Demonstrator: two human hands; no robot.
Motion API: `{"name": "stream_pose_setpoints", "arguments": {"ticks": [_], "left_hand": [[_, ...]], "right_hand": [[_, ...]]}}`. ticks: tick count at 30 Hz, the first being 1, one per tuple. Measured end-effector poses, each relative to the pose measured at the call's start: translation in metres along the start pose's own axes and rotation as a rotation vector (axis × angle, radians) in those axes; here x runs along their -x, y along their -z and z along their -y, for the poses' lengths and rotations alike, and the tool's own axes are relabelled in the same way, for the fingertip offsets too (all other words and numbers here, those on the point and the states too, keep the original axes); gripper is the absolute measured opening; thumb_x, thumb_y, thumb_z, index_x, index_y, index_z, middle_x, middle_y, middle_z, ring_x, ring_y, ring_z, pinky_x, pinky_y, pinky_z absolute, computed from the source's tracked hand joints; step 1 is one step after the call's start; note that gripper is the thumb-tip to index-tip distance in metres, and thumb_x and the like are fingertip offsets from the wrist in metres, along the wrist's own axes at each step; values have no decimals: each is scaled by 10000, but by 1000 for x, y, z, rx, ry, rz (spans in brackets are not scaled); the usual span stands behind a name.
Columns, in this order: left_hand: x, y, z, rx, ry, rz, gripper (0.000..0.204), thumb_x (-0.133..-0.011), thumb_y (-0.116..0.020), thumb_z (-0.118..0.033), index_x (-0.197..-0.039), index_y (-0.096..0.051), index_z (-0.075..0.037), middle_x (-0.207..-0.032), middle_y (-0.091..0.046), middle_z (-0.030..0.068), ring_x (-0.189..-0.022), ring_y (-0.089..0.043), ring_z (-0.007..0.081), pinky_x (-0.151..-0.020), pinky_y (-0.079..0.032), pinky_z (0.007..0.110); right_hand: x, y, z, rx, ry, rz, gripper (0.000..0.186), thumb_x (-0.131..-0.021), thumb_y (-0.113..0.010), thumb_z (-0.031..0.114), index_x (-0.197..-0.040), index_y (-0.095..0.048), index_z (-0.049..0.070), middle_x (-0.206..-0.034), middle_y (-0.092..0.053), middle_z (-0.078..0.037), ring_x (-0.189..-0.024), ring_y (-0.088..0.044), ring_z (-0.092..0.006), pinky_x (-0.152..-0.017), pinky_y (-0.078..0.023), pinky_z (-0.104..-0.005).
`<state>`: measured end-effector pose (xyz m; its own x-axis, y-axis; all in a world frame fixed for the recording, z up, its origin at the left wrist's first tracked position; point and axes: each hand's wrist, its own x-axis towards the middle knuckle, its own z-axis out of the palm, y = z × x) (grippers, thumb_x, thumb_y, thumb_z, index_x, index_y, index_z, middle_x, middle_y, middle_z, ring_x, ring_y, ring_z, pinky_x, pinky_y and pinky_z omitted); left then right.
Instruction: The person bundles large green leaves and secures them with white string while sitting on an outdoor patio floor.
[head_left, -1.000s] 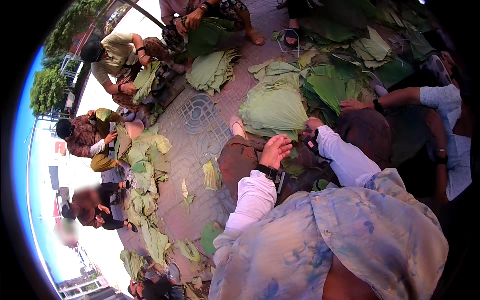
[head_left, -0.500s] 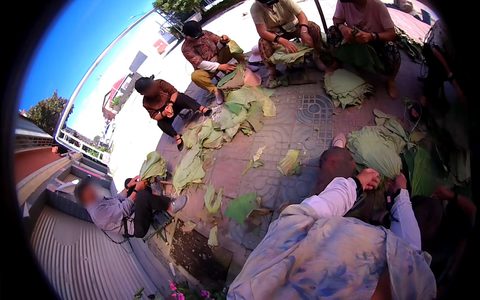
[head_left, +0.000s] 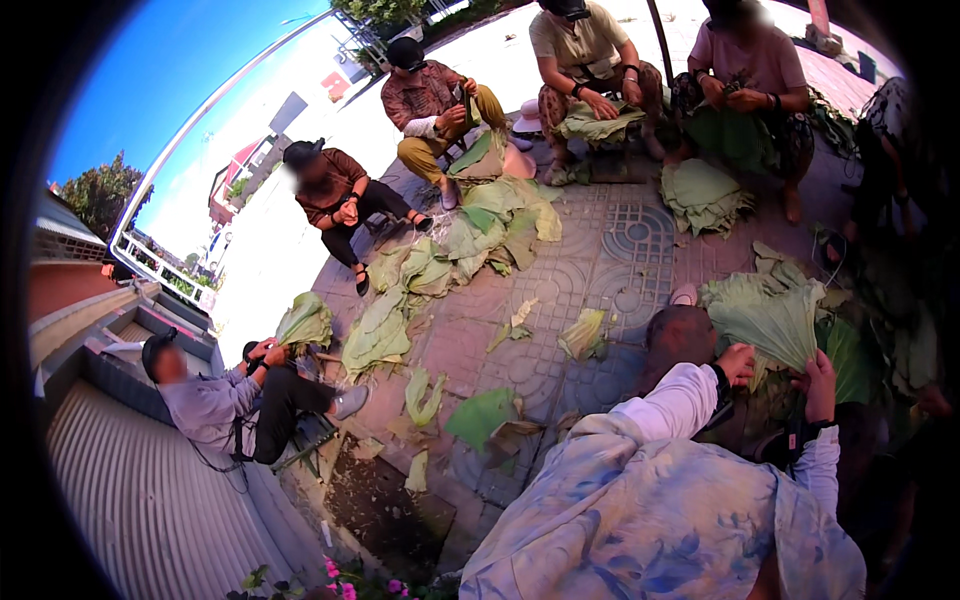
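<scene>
A broad, pale green leaf (head_left: pixel 768 318) fans out in front of me at the right, over a stack of similar leaves. My right hand (head_left: pixel 820 386) pinches its near right edge between thumb and fingers. At the near left edge of the same leaf, my left hand (head_left: pixel 738 365) is closed with its fingertips on the rim; part of its grip is hidden. Both hands wear dark wrist straps below long pale sleeves.
Leaves lie in a long row (head_left: pixel 430 268) across the paving, with a rounded stack (head_left: pixel 706 195) farther off. Loose scraps (head_left: pixel 483 418) are scattered nearer. Several people sit around, handling leaves, including one person (head_left: pixel 225 400) at the left. A greener leaf (head_left: pixel 848 362) lies right of my hands.
My hands have come apart and risen, and the leaf is now spread wider between them. The far seated person in the patterned shirt has raised a hand from the leaves.
</scene>
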<state>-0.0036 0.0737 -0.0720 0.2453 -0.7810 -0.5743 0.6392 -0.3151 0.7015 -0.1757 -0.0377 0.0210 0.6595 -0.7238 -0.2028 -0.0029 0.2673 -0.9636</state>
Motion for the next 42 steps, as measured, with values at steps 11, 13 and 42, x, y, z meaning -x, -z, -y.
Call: {"name": "stream_pose_setpoints", "arguments": {"ticks": [11, 13, 42], "left_hand": [[-2, 6, 4, 207, -60, -68, 339, -818, -514, -355, -1048, -370, -151, -1017, -498, 61, -764, -527, 196, -653, -410, 344], [-6, 10, 4, 388, -68, -99, 459, -794, -563, -311, -1156, -320, -168, -975, -496, 68, -738, -544, 226, -607, -425, 383], [-8, 19, 13, -68, 46, 109, 521, -814, -494, -396, -1245, -313, -166, -1153, -452, 115, -892, -518, 244, -687, -425, 355]], "right_hand": [[24, -10, -2, -86, -139, -64, 318, -839, -464, 175, -1148, -443, 104, -907, -578, -15, -684, -594, -132, -518, -469, -224], [24, -11, -1, -174, -168, -56, 332, -831, -471, 177, -1155, -439, 110, -902, -575, -14, -695, -591, -141, -524, -465, -234], [4, 5, -12, 88, 68, -190, 311, -829, -495, 165, -1126, -495, 74, -944, -572, -19, -720, -550, -126, -586, -444, -239]]}}
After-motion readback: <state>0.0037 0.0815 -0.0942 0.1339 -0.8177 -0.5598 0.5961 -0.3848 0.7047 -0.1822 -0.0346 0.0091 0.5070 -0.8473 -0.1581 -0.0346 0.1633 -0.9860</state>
